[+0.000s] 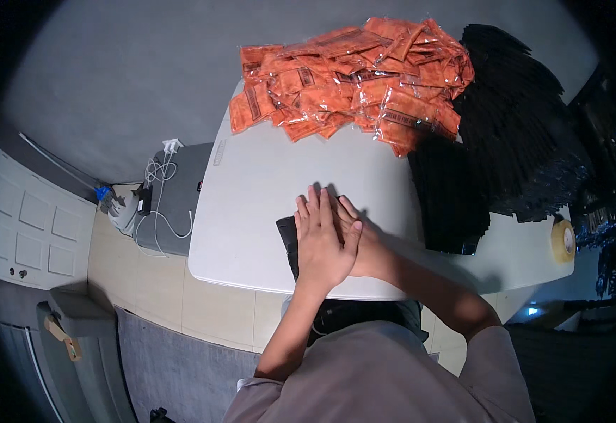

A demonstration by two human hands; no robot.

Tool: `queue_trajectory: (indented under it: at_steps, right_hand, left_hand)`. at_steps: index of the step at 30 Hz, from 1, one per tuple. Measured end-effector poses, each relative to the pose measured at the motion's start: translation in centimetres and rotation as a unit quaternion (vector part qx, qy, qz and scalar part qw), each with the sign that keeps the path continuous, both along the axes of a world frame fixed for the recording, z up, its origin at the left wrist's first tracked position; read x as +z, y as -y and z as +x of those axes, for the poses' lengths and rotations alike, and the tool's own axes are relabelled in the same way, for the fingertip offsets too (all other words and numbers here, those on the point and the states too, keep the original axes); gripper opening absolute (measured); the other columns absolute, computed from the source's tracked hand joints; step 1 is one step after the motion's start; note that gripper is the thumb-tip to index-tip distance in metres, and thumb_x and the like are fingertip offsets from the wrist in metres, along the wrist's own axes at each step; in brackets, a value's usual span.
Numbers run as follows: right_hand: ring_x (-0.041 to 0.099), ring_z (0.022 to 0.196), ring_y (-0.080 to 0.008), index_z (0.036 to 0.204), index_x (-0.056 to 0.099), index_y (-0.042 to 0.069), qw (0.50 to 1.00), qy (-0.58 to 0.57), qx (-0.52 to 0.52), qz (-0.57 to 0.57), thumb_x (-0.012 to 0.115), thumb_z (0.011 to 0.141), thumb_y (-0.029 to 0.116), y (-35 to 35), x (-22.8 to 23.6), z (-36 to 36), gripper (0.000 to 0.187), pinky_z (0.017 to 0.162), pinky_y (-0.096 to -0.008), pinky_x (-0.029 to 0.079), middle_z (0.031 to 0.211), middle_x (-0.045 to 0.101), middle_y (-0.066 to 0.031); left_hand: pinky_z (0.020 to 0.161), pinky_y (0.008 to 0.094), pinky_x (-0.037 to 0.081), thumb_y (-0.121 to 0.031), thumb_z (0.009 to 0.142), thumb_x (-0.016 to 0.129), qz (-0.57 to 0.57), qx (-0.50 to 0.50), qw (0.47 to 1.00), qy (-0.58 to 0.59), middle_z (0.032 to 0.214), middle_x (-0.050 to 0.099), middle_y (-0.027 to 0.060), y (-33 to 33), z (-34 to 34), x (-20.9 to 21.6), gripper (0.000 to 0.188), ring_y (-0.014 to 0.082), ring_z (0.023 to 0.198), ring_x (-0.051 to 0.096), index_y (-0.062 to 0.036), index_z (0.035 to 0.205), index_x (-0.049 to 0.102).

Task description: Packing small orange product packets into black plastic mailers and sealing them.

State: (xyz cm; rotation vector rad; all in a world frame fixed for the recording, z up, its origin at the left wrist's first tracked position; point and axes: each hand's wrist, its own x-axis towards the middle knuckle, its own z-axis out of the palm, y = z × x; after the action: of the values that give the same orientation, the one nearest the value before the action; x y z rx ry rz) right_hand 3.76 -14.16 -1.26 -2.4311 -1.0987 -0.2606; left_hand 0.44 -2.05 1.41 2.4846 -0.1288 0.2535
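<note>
My left hand (318, 240) lies flat with its fingers stretched out, overlapping part of my right hand (370, 252). Both press down near the front edge of the white table (251, 201). Under them is a flat black plastic packet (287, 236); only its left side shows, and the hands cover the rest. The visible fingers of my right hand are also extended, while some are hidden beneath the left. Neither hand grips anything.
A heap of orange items in clear plastic packets (336, 77) covers the table's far side. Black packets (452, 194) lie in overlapping rows at the right. A roll of tape (563, 241) stands by the right edge. Cables (158, 173) lie on a grey surface left of the table.
</note>
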Motion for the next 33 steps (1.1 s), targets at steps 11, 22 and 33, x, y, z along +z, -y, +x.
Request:
queue_trajectory:
  at_steps: [11, 22, 33]
  right_hand:
    - [0.032, 0.155, -0.0439, 0.165, 0.033, 0.006, 0.998, 0.055, -0.017, -0.033, 0.056, 0.097, 0.043, -0.3, 0.7, -0.2, 0.081, 0.126, -0.0561, 0.026, 0.168, 0.034, -0.0239]
    - [0.039, 0.144, -0.0532, 0.139, 0.059, 0.000, 0.993, -0.034, -0.076, -0.077, 0.060, 0.096, 0.032, -3.0, 2.9, 1.2, 0.052, 0.118, -0.0719, 0.030, 0.154, 0.044, -0.0287]
    - [0.064, 0.113, -0.0362, 0.116, 0.069, -0.001, 0.976, -0.217, -0.010, -0.004, 0.077, 0.094, 0.024, -3.2, 5.5, 4.7, 0.035, 0.101, -0.0486, 0.050, 0.111, 0.067, -0.0178]
  left_hand:
    - [0.128, 0.0631, 0.012, -0.040, 0.101, 0.064, -0.075, 0.062, 0.995, 0.037, 0.165, 0.028, 0.0401, -1.0, -0.8, 0.0, 0.086, 0.0572, 0.158, 0.016, 0.0117, 0.160, 0.029]
    - [0.130, 0.0451, 0.019, -0.015, 0.106, 0.058, -0.430, 0.028, 0.901, 0.042, 0.170, 0.030, 0.0271, -2.6, -1.2, 1.4, 0.071, 0.0355, 0.162, 0.023, 0.0033, 0.165, 0.022]
    - [0.131, 0.0475, 0.017, -0.013, 0.108, 0.049, -0.386, 0.044, 0.880, 0.275, 0.166, 0.037, 0.0291, -5.4, -0.1, 0.4, 0.049, 0.0365, 0.158, 0.032, 0.0026, 0.154, 0.038]
